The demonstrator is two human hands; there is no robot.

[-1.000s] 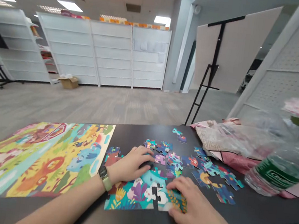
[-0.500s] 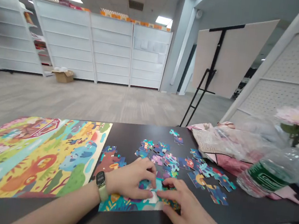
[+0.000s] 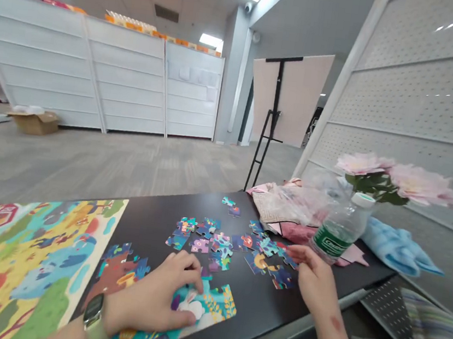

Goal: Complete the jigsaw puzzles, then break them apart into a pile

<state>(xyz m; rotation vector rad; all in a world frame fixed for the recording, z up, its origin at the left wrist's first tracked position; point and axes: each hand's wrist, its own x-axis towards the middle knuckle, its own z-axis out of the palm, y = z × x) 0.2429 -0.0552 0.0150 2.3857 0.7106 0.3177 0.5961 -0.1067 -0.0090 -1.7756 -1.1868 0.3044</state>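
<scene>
My left hand [image 3: 161,293], with a watch on its wrist, rests on a partly joined jigsaw puzzle [image 3: 203,309] near the front edge. Its fingers and thumb are apart, around a white rabbit in the picture. At the right, my right hand [image 3: 314,276] reaches over the edge of a cluster of loose puzzle pieces [image 3: 269,246], fingers stretched out to the left. Its thumb is mostly hidden, and I see no piece in it. More loose pieces [image 3: 221,243] lie beyond my left hand. A joined section with a brown bear [image 3: 115,271] lies left of that hand, partly covered by it.
A colourful picture sheet [image 3: 54,258] covers the left of the dark table [image 3: 155,210]. On the right are a green-labelled bottle [image 3: 331,240], plastic and pink cloth [image 3: 288,204], pink flowers [image 3: 410,181] and a blue cloth [image 3: 401,246]. An easel [image 3: 276,104] stands behind.
My right hand has left the joined puzzle and moved right to the loose pieces, uncovering the puzzle's right end. My left hand stays on the puzzle. The view has turned right.
</scene>
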